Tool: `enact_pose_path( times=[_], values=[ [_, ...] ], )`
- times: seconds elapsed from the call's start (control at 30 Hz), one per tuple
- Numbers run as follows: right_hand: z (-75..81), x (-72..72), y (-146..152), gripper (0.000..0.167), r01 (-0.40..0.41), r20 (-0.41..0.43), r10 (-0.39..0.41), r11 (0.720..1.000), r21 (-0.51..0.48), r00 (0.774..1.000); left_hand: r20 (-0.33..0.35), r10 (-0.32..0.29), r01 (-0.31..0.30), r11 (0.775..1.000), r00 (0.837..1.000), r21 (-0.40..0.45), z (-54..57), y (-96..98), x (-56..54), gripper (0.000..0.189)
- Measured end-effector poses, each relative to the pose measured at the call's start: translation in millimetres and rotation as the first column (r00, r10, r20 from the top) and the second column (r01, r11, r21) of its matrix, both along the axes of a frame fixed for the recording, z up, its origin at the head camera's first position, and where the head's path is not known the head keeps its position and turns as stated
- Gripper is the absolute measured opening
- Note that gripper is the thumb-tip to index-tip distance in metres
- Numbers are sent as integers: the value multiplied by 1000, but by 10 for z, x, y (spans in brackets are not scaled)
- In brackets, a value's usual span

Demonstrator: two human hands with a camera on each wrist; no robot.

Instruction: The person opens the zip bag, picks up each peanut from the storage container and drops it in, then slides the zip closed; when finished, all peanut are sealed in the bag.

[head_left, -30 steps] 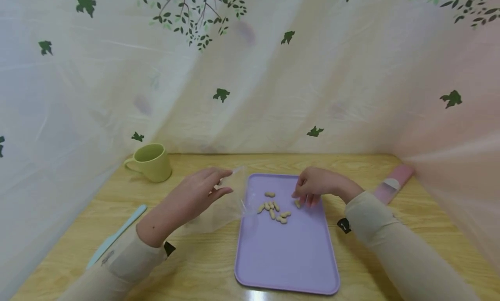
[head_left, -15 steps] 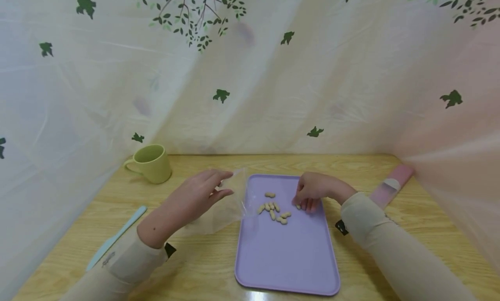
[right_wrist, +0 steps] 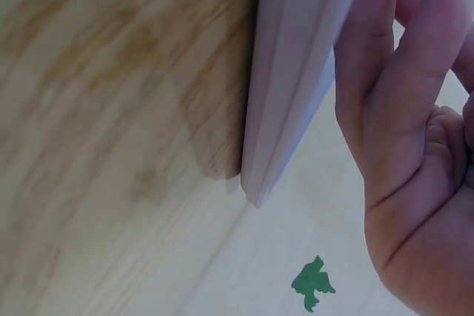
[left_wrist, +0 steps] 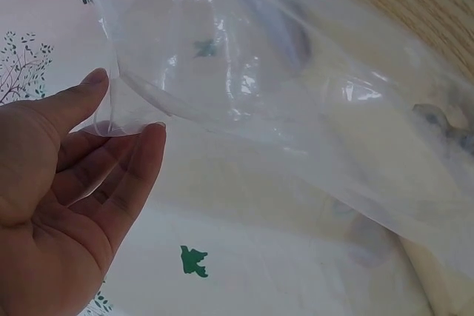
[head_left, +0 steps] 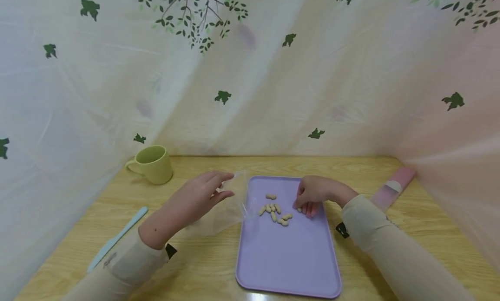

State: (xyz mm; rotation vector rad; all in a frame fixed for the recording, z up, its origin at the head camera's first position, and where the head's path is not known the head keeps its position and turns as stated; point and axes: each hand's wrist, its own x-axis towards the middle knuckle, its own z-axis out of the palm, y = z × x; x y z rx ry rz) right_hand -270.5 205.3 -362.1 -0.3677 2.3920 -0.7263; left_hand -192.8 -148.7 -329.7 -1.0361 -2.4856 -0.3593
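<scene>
Tray (head_left: 289, 260) free nearside of peanuts (head_left: 273, 217)

One peanut (head_left: 299, 210) part-hidden beneath the right hand (head_left: 318, 191)

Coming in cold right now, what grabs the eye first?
First the lavender tray, right of centre in the head view, with a loose cluster of unshelled peanuts on its far half. Then the hands: the left hand holds a clear plastic bag by the tray's left edge, while the right hand is at another peanut near the right rim. A yellow-green mug stands at far left.
</scene>
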Motion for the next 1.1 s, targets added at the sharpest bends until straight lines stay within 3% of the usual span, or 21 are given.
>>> enact_pose_path(
  times=[0.33, 0.6, 0.87, 1.1],
  values=[
    [84, -4, 47, 21, 4, -33, -9, 987, -161, 999, 8, 2, -2, 1000, 1000, 3, 16, 7, -6, 46],
    [254, 43, -27, 26, 13, -44, -28, 951, -310, 999, -29, -18, 18, 1000, 999, -2, 22, 9, -32, 46],
    [371, 122, -202, 29, 7, -70, -35, 928, -373, 997, 7, 4, -4, 1000, 1000, -13, 27, 23, -26, 46],
    [450, 183, -321, 28, -31, -88, -3, 923, -382, 996, 20, 9, -8, 1000, 1000, -10, 26, 26, -30, 47]
  ],
)
